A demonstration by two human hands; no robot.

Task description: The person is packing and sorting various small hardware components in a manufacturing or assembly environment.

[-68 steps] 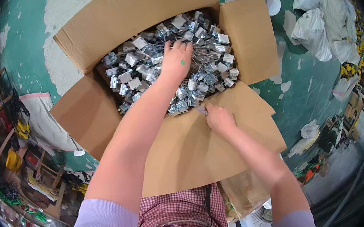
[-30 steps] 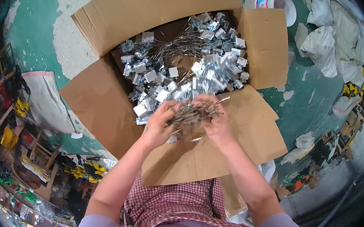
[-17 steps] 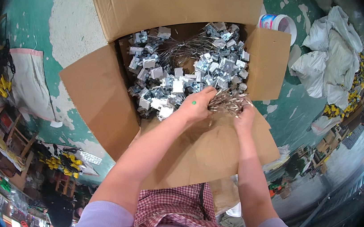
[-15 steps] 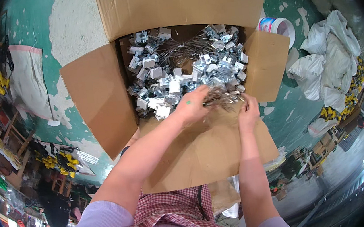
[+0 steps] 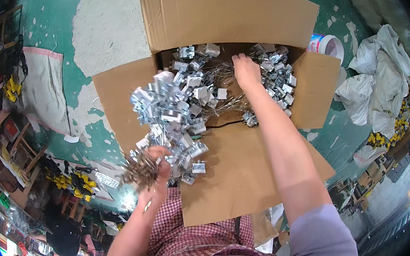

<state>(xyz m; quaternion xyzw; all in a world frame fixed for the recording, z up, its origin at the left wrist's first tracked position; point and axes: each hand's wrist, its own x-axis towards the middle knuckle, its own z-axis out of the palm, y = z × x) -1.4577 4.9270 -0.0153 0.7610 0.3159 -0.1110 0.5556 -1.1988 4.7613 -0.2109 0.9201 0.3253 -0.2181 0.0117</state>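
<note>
My left hand (image 5: 159,171) is closed round a bundle of thin brown wire stems (image 5: 139,172), held in front of the box's near left corner. From that bundle a thick cluster of small silvery metal clips (image 5: 168,112) fans out over the left flap. My right hand (image 5: 247,72) reaches into the cardboard box (image 5: 227,11), its fingers bent down beside more wire stems (image 5: 218,71); what lies under the fingertips is hidden. Inside the box, more metal clips (image 5: 274,67) lie at the right, and others at the back left.
The box's flaps are folded outward, the near flap (image 5: 240,174) toward me. A white tub (image 5: 330,48) and pale sacks (image 5: 374,78) stand at the right. At the left lie a white sack (image 5: 46,90) and yellow-and-black parts (image 5: 77,185) on the worn green floor.
My left hand has pulled a bundle with its clips out of the box, toward me and left. My right hand has moved from the near side deeper into the box.
</note>
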